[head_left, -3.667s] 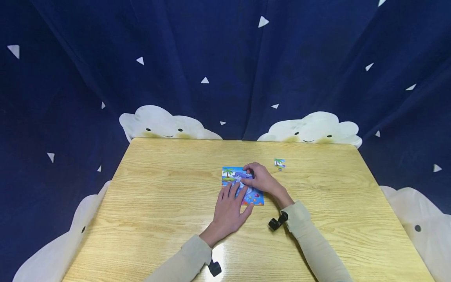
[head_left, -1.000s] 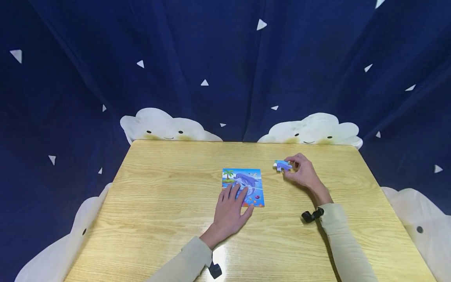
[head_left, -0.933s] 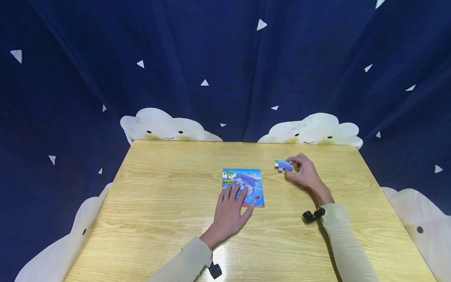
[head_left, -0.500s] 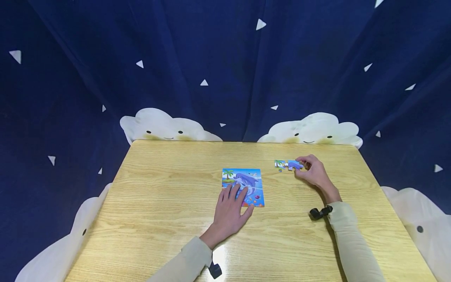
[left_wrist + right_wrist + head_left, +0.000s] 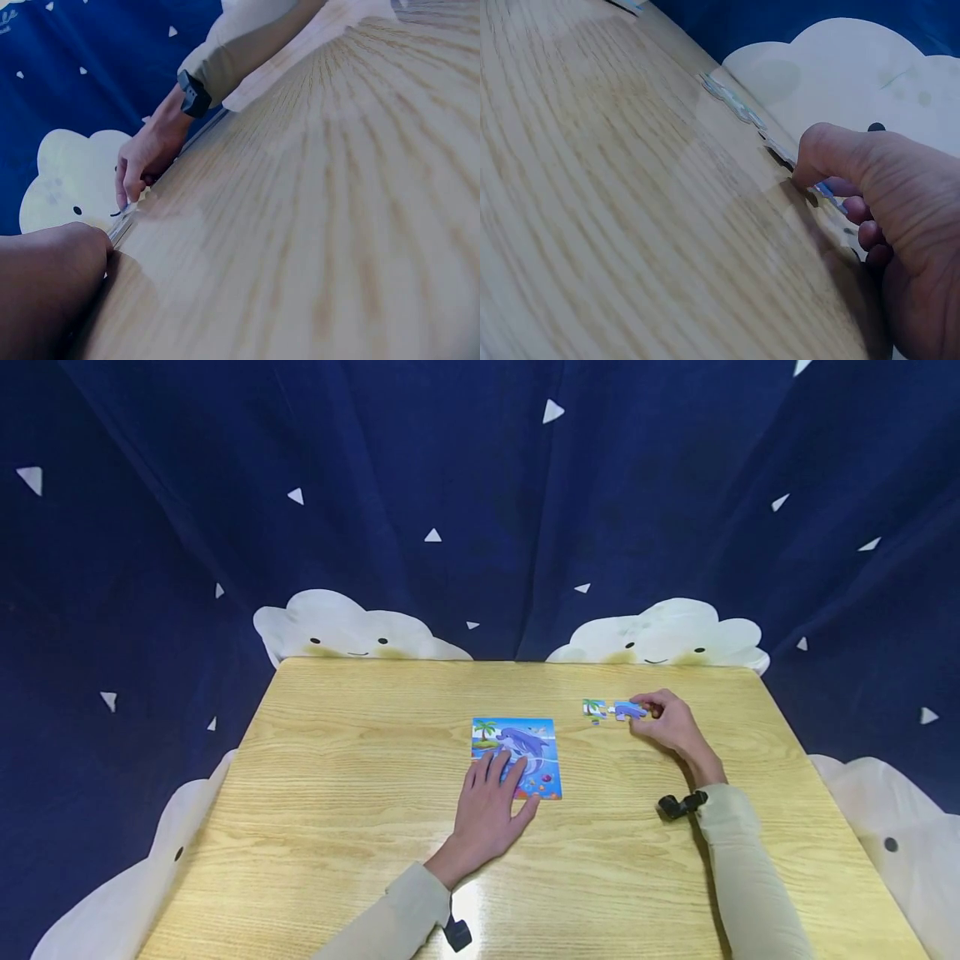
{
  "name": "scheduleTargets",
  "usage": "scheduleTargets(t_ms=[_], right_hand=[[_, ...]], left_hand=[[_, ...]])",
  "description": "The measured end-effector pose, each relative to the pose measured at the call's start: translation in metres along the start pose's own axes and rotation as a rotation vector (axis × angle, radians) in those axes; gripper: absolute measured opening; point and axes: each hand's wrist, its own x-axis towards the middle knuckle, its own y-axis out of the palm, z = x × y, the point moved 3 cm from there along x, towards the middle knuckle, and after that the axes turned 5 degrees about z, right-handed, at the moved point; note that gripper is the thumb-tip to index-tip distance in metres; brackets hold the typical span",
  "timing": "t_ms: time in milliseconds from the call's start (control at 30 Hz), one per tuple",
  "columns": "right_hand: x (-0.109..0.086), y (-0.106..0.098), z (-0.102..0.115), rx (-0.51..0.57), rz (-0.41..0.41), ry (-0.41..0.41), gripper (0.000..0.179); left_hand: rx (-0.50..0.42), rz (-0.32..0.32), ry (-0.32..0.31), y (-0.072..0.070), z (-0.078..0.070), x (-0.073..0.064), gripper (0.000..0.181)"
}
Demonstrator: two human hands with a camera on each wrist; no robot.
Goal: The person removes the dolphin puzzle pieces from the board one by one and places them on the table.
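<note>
A square dolphin picture [image 5: 528, 743] lies on the wooden table. My left hand [image 5: 483, 810] rests on its lower part, fingers spread and straight. Off to the right, my right hand [image 5: 671, 724] pinches a jigsaw puzzle piece [image 5: 627, 710] with part of a purple dolphin on it, between thumb and fingers. Just left of that piece lies another puzzle piece [image 5: 593, 707] with a palm tree, its tabs close to the held one. In the right wrist view, the curled right hand [image 5: 900, 202] hides much of the held piece, and the palm tree piece [image 5: 733, 100] lies beyond.
The wooden table [image 5: 337, 735] stretches around both hands. Behind its far edge hangs a dark blue curtain [image 5: 480, 485] with white triangles and smiling clouds [image 5: 675, 631]. A black camera [image 5: 678, 806] sits on the right wrist, another camera [image 5: 457, 935] on the left.
My right hand has gone from over the dolphin picture to the right. It then shifted the dolphin puzzle piece rightward, from overlapping the palm tree piece to beside it. The left hand stays put.
</note>
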Motion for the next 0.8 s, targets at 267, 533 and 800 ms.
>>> scheduleTargets(t_ms=[267, 533, 800], right_hand=[[0.002, 0.0, -0.004, -0.008, 0.072, 0.056, 0.038], [-0.004, 0.001, -0.002, 0.009, 0.057, 0.056, 0.041], [-0.009, 0.004, 0.009, 0.061, -0.009, 0.012, 0.04]], left_hand=[[-0.007, 0.022, -0.009, 0.0, 0.001, 0.001, 0.066], [-0.016, 0.045, -0.014, 0.001, -0.001, -0.001, 0.066], [-0.02, 0.025, -0.011, 0.001, -0.001, 0.001, 0.066]])
